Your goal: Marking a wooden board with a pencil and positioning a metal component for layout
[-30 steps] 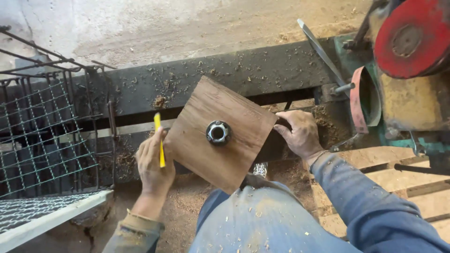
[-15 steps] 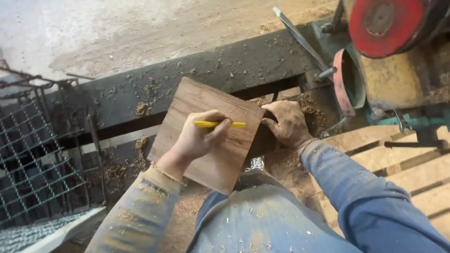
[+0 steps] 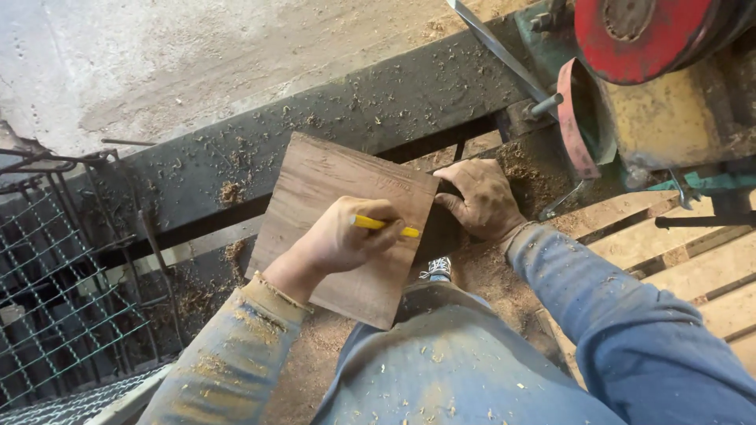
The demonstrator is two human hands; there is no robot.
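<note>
The square brown wooden board (image 3: 331, 212), at the centre of the frame, is steadied at its right edge by the right hand (image 3: 482, 198), clenched on it. The left hand (image 3: 346, 236) grips a yellow pencil (image 3: 384, 226); firm bracing keeps any marking true.

The square board (image 3: 331, 197) is matt, grained brown wood, the pencil (image 3: 384, 226) glossy yellow, the steel beam (image 3: 354, 110) dull and sawdust-flecked.
</note>
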